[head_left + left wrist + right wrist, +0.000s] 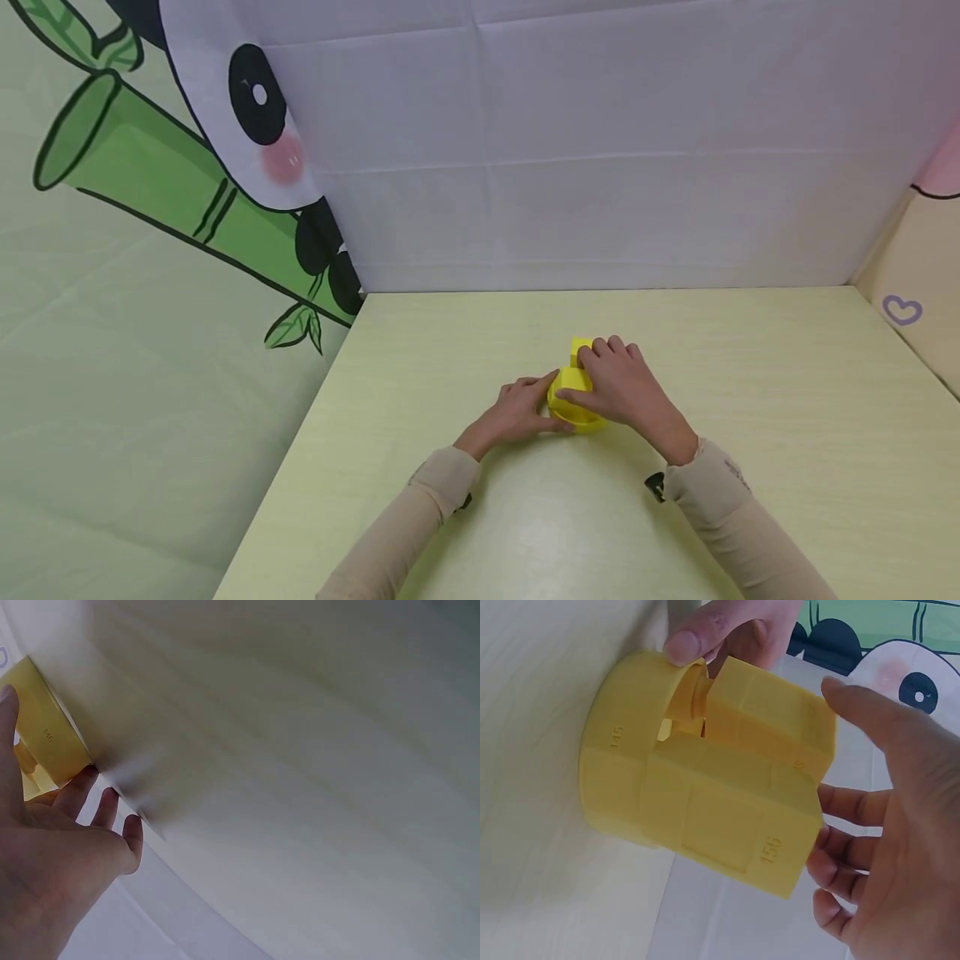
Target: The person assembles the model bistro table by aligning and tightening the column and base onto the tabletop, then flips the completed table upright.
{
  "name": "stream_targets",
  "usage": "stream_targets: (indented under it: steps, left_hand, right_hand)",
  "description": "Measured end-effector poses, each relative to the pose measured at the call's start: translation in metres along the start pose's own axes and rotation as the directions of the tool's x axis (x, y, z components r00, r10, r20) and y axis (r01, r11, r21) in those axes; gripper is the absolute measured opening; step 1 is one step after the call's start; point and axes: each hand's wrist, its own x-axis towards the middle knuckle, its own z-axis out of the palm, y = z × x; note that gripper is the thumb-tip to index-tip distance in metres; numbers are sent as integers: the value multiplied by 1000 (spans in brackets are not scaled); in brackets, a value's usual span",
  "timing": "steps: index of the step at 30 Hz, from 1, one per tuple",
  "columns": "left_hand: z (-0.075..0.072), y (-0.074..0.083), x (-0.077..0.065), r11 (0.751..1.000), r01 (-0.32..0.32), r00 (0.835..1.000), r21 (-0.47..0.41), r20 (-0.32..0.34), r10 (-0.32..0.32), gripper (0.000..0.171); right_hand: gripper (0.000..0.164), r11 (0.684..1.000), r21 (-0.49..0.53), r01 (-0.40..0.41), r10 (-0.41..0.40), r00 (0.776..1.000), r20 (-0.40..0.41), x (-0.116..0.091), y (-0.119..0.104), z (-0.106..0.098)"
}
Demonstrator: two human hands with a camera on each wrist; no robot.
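Green bamboo [150, 158] is printed on the pale cloth at the upper left of the head view, and beside it you see part of a panda face [257, 92]. Lower, at the bottom left of centre, your left sleeve [412, 525] comes up over the light wooden table [517, 542]. It leads to your left hand [521, 412], whose thumb and fingers hold the side of the round yellow base [588, 426] between them, right of the centre of the frame. The left wrist view is dim and cuts this piece at its left edge, so perhaps not every contact of the fingers can be judged there.

From the base project two yellow blocks [769, 709], side by side; in the right wrist view the lower one has the number 156 [771, 851] on it, and the base has 145 [616, 737] on its wall. Your right hand [622, 387] grips these blocks from the right: the thumb is against the upper block in the right wrist view, and the bent fingers are at the end of the lower one. Your right sleeve [735, 508] runs to the bottom right, with a dark band [656, 486] near its cuff. At the far right of the head view, you find a purple heart [902, 310] on a beige surface, below a pink shape [941, 167].
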Motion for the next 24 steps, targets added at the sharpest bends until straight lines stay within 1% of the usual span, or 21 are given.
stream_targets:
  steps: [4, 8, 11, 14, 18, 20, 22, 24]
  left_hand:
    - [1, -1, 1, 1000, 8, 1000, 1, 1, -8, 97]
    - [3, -3, 3, 1000, 14, 1000, 13, 3, -14, 98]
    - [4, -4, 4, 1000, 14, 1000, 14, 4, -14, 98]
    - [4, -4, 5, 1000, 15, 1000, 7, 4, -15, 98]
    - [5, -4, 5, 1000, 15, 1000, 1, 5, -15, 98]
    - [4, -4, 5, 1000, 15, 1000, -2, 4, -15, 98]
    - [5, -5, 4, 1000, 11, 1000, -5, 2, -11, 97]
    - [5, -6, 4, 1000, 9, 1000, -6, 1, -9, 97]
  right_hand:
    - [50, 1000, 11, -11, 11, 1000, 12, -2, -2, -1]
    - [46, 1000, -17, -16, 16, 1000, -11, -3, -3, 3]
    - [48, 999, -33, -20, 19, 999, -28, -4, -5, 5]
    - [49, 1000, -2, -7, 7, 1000, -11, -7, -4, 4]
    - [48, 997, 73, 36, -39, 999, 35, -10, -1, 0]
    - [46, 995, 85, 58, -61, 998, 36, -11, 1, -1]
    - [41, 994, 88, 64, -66, 997, 25, -10, 2, -1]
    - [40, 995, 81, 64, -65, 998, 11, -10, 2, -1]
